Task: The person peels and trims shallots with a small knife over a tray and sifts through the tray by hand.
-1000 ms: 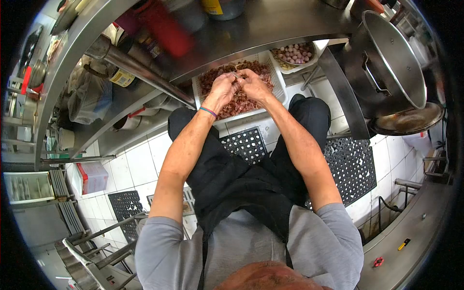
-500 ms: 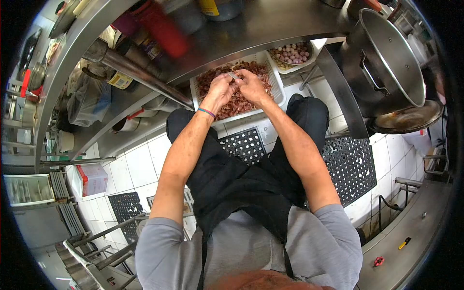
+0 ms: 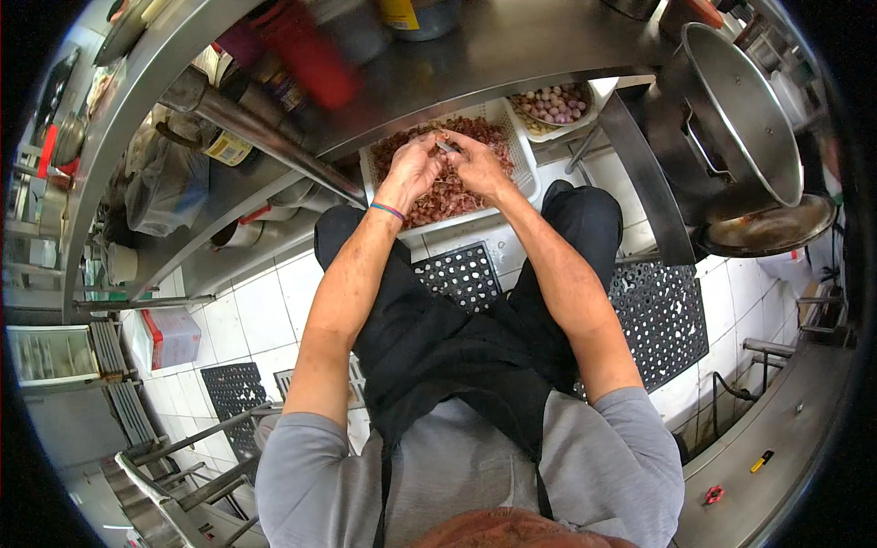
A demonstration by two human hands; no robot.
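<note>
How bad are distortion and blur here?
Head view: fisheye strongly bows the steel counter, corners black; head view: red container blurred; head view: left hand and right hand clearer, though the grey item between them is too small to identify.

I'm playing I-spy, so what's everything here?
counter: 1, grey, top
tub: 1, red, top left
pot: 1, grey, right
bulbs: many, purplish, right of basket
basket: 1, white, upper middle
bits: many, reddish, in basket
blade-like thing: 1, grey, above basket
bag: 1, clear, left
mats: 3 showing, black, floor
box: 1, red-white, left floor
knob: 1, red, lower right
clutter: can't count, mixed, around
apron: 1, black, middle
left hand, right hand: 2, bare, above basket
</note>
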